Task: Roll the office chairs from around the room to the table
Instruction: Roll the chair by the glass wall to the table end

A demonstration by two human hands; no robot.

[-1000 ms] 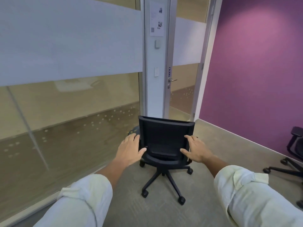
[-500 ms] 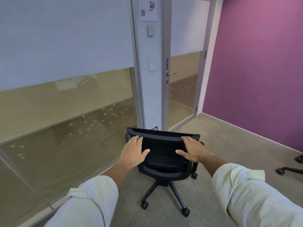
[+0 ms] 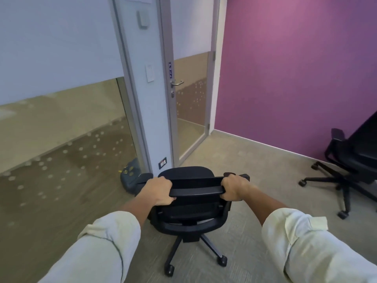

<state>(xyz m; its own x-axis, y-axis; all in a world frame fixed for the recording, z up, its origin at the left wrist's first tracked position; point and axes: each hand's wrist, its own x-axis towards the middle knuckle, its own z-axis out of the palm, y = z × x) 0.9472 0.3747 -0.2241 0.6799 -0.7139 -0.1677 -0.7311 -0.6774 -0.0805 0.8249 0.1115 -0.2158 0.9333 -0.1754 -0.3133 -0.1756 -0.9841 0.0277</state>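
Note:
A black office chair (image 3: 191,213) on castors stands right in front of me on the grey carpet, its back towards me. My left hand (image 3: 158,190) is closed around the left end of the backrest's top edge. My right hand (image 3: 233,188) grips the right end of the same edge. The seat shows just beyond the backrest. No table is in view.
A second black office chair (image 3: 350,164) stands at the right by the purple wall (image 3: 295,68). A glass partition (image 3: 61,139) runs along the left. A glass door (image 3: 189,94) with a lever handle is straight ahead. A dark bag (image 3: 130,176) lies by the door post.
My hands went from resting flat on the backrest's sides to gripping its top edge. The chair is closer and lower in view, and the second chair has come into view at the right.

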